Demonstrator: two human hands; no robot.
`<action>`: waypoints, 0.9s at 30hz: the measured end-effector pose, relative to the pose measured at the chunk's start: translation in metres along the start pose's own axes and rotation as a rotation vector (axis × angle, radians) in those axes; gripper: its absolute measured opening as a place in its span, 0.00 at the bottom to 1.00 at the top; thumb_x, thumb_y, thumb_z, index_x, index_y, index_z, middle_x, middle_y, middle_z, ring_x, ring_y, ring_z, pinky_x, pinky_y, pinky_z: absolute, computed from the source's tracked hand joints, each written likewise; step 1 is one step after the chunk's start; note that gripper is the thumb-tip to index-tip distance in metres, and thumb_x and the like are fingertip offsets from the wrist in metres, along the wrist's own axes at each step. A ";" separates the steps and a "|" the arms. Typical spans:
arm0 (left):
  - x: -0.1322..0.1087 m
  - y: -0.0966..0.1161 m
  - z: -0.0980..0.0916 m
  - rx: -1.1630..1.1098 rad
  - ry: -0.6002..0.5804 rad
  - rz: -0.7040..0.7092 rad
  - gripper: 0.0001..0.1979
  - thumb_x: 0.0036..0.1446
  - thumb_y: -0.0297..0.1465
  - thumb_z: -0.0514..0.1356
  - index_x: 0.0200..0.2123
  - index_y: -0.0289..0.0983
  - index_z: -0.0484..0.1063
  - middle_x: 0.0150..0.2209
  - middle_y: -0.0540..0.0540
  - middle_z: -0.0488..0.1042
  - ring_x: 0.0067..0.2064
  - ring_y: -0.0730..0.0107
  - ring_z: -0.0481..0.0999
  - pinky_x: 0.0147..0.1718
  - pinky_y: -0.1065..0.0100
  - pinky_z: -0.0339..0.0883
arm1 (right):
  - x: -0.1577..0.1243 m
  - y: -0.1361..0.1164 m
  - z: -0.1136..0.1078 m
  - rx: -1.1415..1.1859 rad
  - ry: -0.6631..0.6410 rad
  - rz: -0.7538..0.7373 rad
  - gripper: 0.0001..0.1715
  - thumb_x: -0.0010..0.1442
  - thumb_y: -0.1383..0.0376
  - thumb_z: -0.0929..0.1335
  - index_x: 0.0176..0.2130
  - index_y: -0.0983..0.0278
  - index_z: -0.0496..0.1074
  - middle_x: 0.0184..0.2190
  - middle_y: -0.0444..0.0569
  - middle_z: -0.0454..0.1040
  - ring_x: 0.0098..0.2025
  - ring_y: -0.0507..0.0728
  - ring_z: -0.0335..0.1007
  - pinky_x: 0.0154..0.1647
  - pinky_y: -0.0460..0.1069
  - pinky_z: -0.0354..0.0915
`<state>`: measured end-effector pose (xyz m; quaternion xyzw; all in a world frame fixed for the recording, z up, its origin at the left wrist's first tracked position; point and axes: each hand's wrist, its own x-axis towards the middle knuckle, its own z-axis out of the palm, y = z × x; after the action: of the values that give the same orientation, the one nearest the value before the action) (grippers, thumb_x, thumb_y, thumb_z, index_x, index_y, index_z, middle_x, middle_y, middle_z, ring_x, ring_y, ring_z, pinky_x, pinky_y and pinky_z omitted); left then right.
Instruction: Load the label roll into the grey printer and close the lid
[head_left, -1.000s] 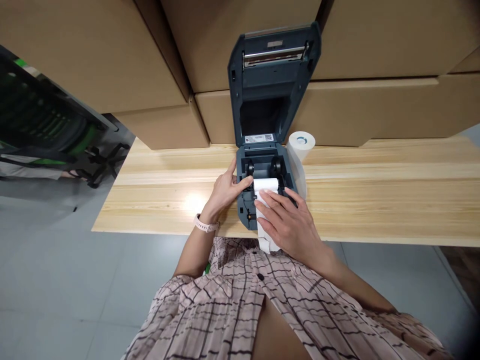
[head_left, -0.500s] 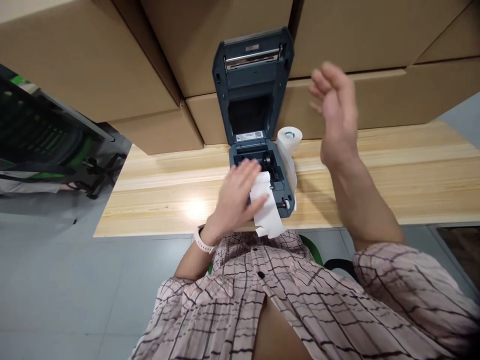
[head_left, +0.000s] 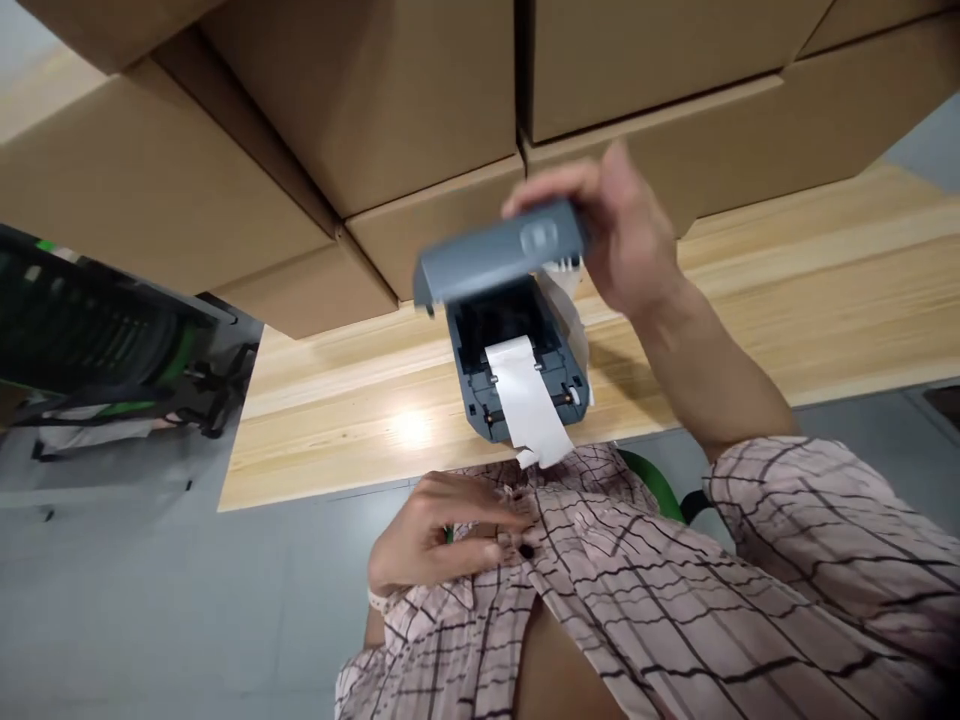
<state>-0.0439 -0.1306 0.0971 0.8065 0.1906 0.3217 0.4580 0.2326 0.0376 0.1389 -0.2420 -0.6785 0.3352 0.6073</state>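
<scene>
A dark grey label printer [head_left: 480, 405] stands on the wooden table with its lid [head_left: 495, 250] half lowered. My right hand [head_left: 626, 230] grips the lid at its right side and top, with the fingers partly hidden behind it and blurred. A white paper strip [head_left: 529, 400] runs out over the printer's front and past the table edge, its end torn. My left hand [head_left: 454, 530] is held in front of my shirt, away from the printer, with fingers apart and nothing in it. Behind the lid the paper roll is mostly hidden; a length of paper [head_left: 566, 310] shows along the printer's right side.
Large cardboard boxes [head_left: 427, 110] are stacked along the back of the wooden table [head_left: 337, 400], close behind the printer. A dark chair with green parts [head_left: 112, 330] is on the floor at left. The table's front edge lies just before my body.
My right hand has taken hold of the upright lid and swung it forward and down. My left hand has left the paper strip and drawn back towards my body.
</scene>
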 end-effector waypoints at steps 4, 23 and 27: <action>0.009 -0.007 -0.004 0.037 0.587 0.182 0.13 0.75 0.35 0.57 0.41 0.46 0.83 0.29 0.56 0.83 0.29 0.76 0.83 0.37 0.69 0.83 | -0.081 -0.009 0.006 -0.356 -0.184 -0.037 0.14 0.74 0.55 0.68 0.50 0.55 0.83 0.51 0.46 0.85 0.57 0.60 0.80 0.67 0.64 0.69; 0.122 -0.028 -0.018 0.777 0.197 0.014 0.45 0.60 0.71 0.46 0.68 0.48 0.65 0.75 0.46 0.63 0.82 0.37 0.41 0.78 0.32 0.38 | -0.068 -0.008 0.047 -0.702 -0.553 -0.151 0.23 0.72 0.59 0.66 0.64 0.54 0.72 0.69 0.48 0.71 0.77 0.65 0.58 0.82 0.67 0.49; 0.123 -0.031 -0.019 0.770 0.160 0.088 0.40 0.63 0.67 0.46 0.68 0.53 0.65 0.74 0.49 0.65 0.80 0.39 0.52 0.77 0.34 0.41 | -0.065 -0.016 0.046 -0.686 -0.594 -0.053 0.21 0.72 0.58 0.66 0.62 0.45 0.74 0.65 0.41 0.76 0.76 0.65 0.60 0.82 0.68 0.52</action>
<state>0.0316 -0.0295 0.1200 0.8990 0.2977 0.3078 0.0915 0.1975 -0.0281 0.1059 -0.3051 -0.9011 0.1301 0.2792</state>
